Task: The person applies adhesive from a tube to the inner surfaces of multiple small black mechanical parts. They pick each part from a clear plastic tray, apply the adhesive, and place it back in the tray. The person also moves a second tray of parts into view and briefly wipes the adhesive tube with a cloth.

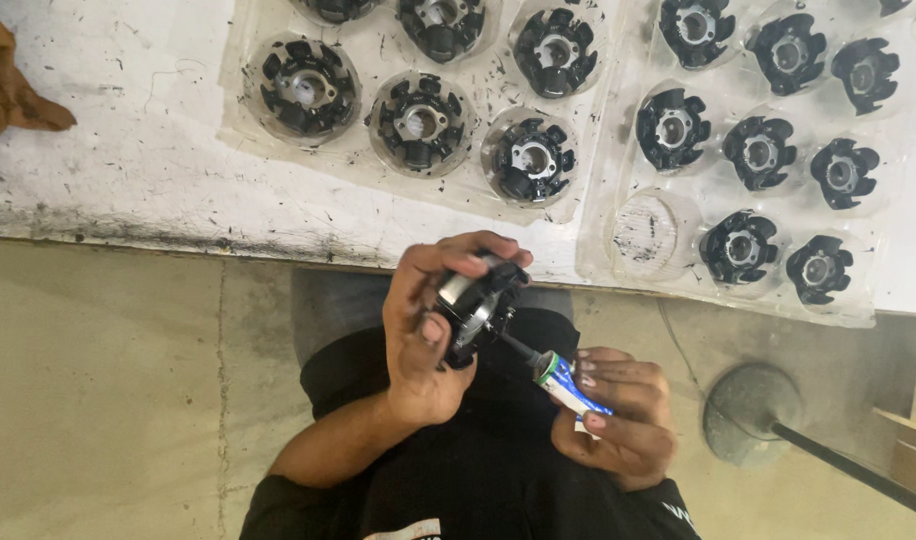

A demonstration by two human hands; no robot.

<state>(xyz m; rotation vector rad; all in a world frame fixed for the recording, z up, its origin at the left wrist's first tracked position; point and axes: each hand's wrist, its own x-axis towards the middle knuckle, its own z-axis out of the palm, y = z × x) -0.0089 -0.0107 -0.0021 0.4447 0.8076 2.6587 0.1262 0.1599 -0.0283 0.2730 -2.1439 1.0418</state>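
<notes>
Flanking trays (598,215) of black stators (531,160)

Even, soft light; mostly sharp.

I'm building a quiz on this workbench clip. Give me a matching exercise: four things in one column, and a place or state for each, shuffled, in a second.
Things:
1. left hand
2. right hand
3. empty tray pocket
4. round base with pole

Places or states:
A. on the floor, lower right
B. grips a black round part
C. holds a small tube with its nozzle at the part
D. holds no part, among filled pockets on the white bench

Pairs: 1-B, 2-C, 3-D, 4-A
</notes>
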